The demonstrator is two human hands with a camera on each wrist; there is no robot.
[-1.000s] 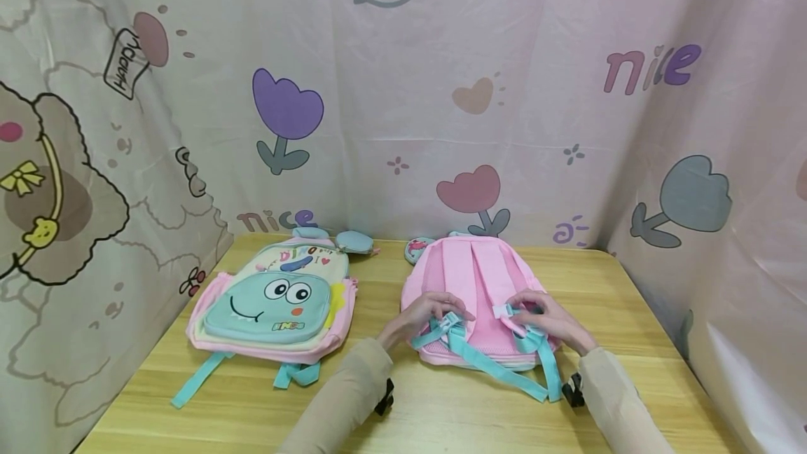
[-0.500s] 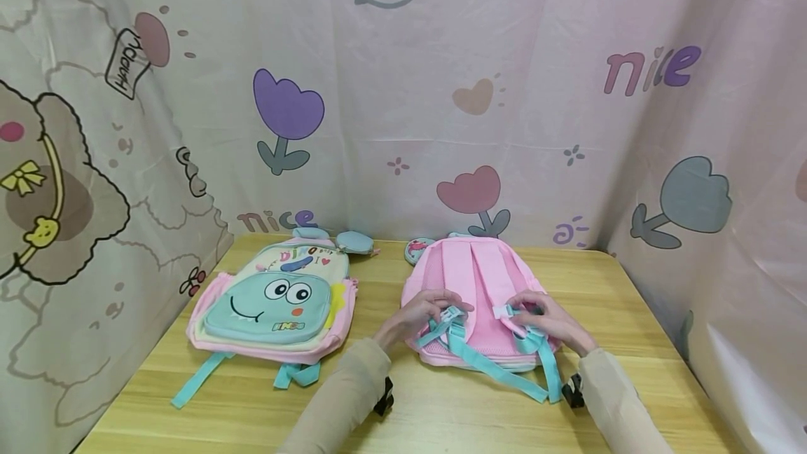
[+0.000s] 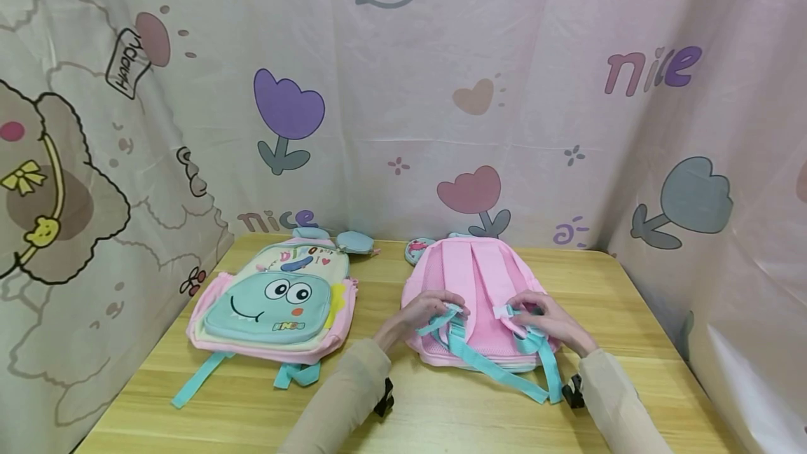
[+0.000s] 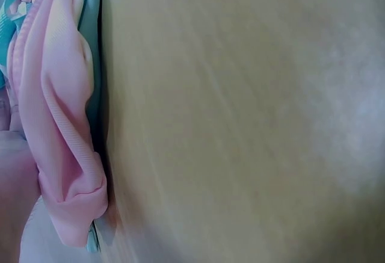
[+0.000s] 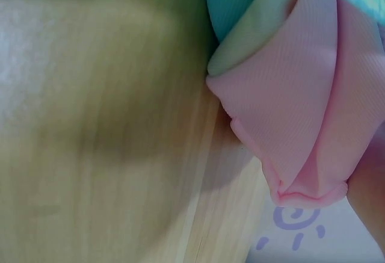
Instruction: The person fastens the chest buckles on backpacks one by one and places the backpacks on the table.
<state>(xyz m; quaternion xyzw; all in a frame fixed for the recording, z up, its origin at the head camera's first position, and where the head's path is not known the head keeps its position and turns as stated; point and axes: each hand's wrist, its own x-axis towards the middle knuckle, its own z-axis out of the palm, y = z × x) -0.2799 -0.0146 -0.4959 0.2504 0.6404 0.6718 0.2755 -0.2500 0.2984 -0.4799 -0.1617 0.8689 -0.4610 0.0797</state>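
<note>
A pink backpack [image 3: 522, 273] lies on the table with its shoulder straps facing up. My left hand [image 3: 421, 311] pinches the turquoise webbing at the lower end of the left strap, where the fingers partly cover a pale buckle. On the other strap, my right hand [image 3: 552, 315] holds the turquoise webbing beside a white buckle [image 3: 501, 312]. Loose turquoise webbing [image 3: 498, 372] trails across the bag's bottom edge. The left wrist view catches the bag's pink side [image 4: 60, 88], with part of the hand at the frame's edge. A folded pink side [image 5: 301, 94] fills much of the right wrist view.
To the left lies a second backpack [image 3: 265, 307] with a smiling turquoise face, its straps [image 3: 200, 380] spread toward the front. A small round pouch [image 3: 417, 250] sits by the pink bag's top. Behind the wooden table [image 3: 416, 419] hangs a printed curtain [image 3: 391, 90].
My left fingers have shifted slightly over the left buckle, lifting and turning the webbing so the buckle shows less. The right hand stays in place on its strap.
</note>
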